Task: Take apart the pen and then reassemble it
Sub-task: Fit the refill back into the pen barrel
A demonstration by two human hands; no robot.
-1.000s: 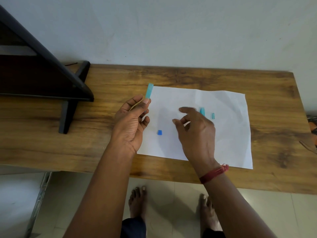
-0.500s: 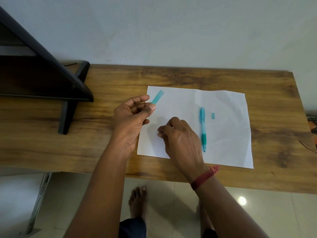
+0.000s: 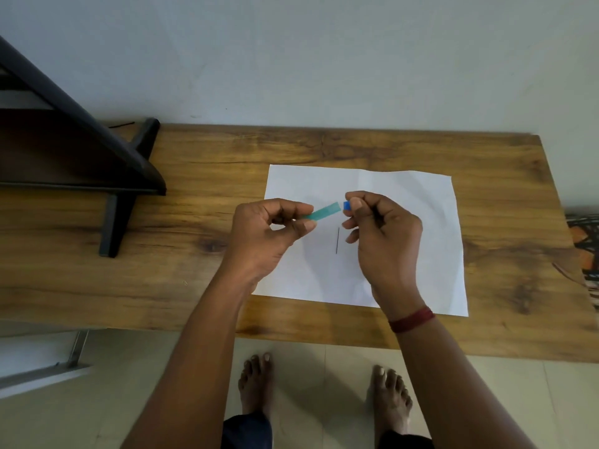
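Over a white paper sheet (image 3: pixel 405 196) on the wooden bench (image 3: pixel 227 163), the left hand (image 3: pixel 269 234) pinches a teal pen tube (image 3: pixel 324 211) between thumb and forefinger, its free end pointing right. The right hand (image 3: pixel 382 231) pinches a small blue piece (image 3: pixel 346 206) just beside that end. A thin dark rod (image 3: pixel 337 240) lies on the sheet between the hands. A dark stand (image 3: pixel 120 176) sits far left.

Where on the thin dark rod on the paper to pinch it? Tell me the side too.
Pinch the thin dark rod at its middle, from above with fingertips on its left and right sides: it lies flat on the paper, running toward and away from the person.
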